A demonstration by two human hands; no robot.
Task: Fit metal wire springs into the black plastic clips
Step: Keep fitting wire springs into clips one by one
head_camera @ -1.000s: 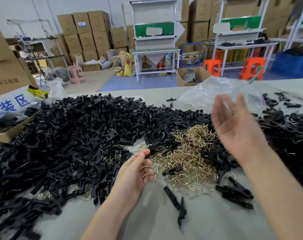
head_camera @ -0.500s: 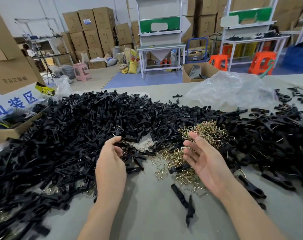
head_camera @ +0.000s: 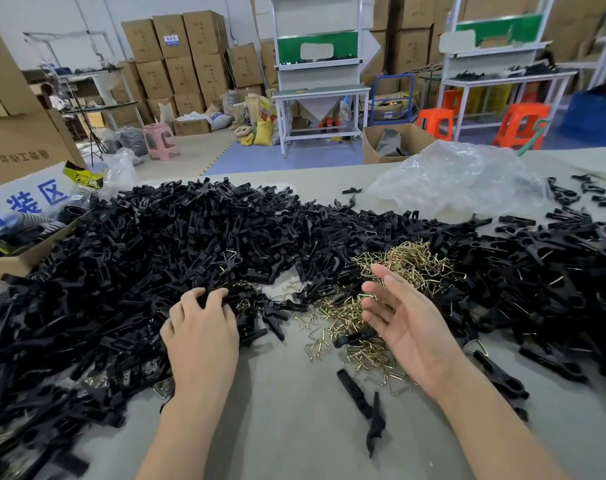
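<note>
The black plastic clips [head_camera: 149,258] lie heaped across the bench [head_camera: 294,438], pointing every way; the wire springs [head_camera: 408,268] are piled among them at centre; the left hand [head_camera: 201,330], palm down, curls its fingers onto clips, and whether its grip has closed on one cannot be told; the right hand [head_camera: 410,327] hovers over the springs, grip apart; a loose clip piece [head_camera: 355,393] lies slanting far-left to near-right.

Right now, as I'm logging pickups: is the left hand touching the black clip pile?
Touching. Head view: left hand rests curled fingertips on the black clip pile.
</note>
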